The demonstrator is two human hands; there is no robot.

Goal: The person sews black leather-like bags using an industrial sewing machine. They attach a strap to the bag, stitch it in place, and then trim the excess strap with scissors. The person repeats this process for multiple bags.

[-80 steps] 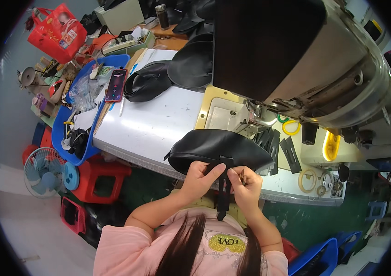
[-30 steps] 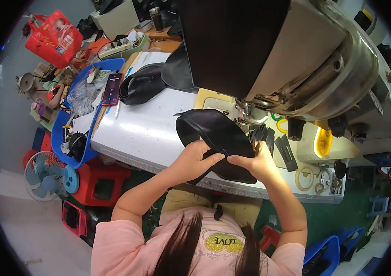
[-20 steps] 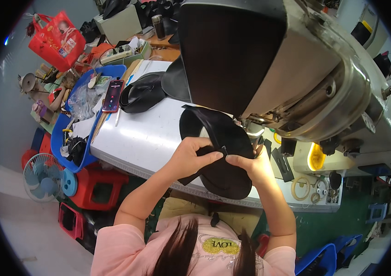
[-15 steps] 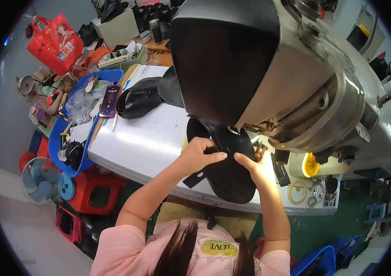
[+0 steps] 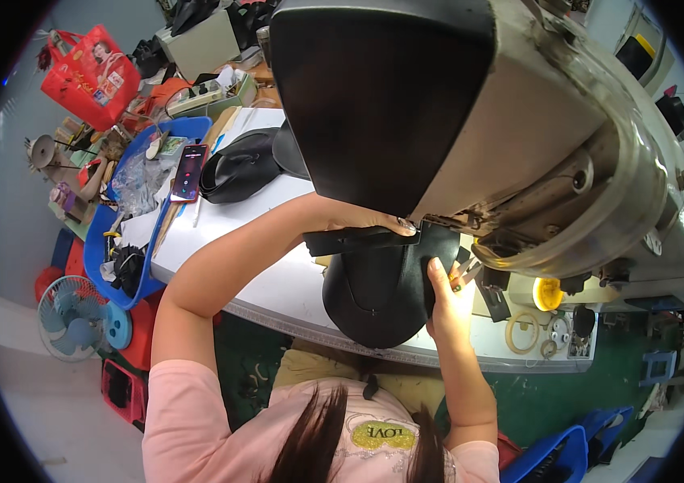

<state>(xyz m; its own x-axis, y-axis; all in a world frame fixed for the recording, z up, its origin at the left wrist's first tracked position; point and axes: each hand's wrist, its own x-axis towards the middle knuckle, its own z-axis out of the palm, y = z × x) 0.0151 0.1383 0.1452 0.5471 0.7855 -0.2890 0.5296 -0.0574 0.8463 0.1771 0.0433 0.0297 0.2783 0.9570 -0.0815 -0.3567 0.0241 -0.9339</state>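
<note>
A rounded black leather piece (image 5: 382, 298) lies below the head of a sewing machine (image 5: 382, 97), its lower edge close to the table's front. My left hand (image 5: 370, 217) reaches across its far part, fingers together and pressed on a straight black band (image 5: 354, 241) beside the needle area; part of this hand is behind the machine head. At the piece's right edge, my right hand (image 5: 448, 298) grips it with the thumb on top. A small metal blade tool, perhaps thread snips (image 5: 468, 272), shows by the right fingers.
On the white table (image 5: 290, 282), more black leather pieces (image 5: 241, 165) and a phone (image 5: 189, 173) lie to the left. Blue baskets (image 5: 99, 262) of scraps adjoin it. A lit yellow lamp (image 5: 547, 295) and a tape ring (image 5: 521, 332) are at the right. A fan (image 5: 76, 319) stands lower left.
My left hand has moved up and away, from the middle of the leather piece to near the needle. The piece has turned and shifted slightly left; my right hand has slid down its right side.
</note>
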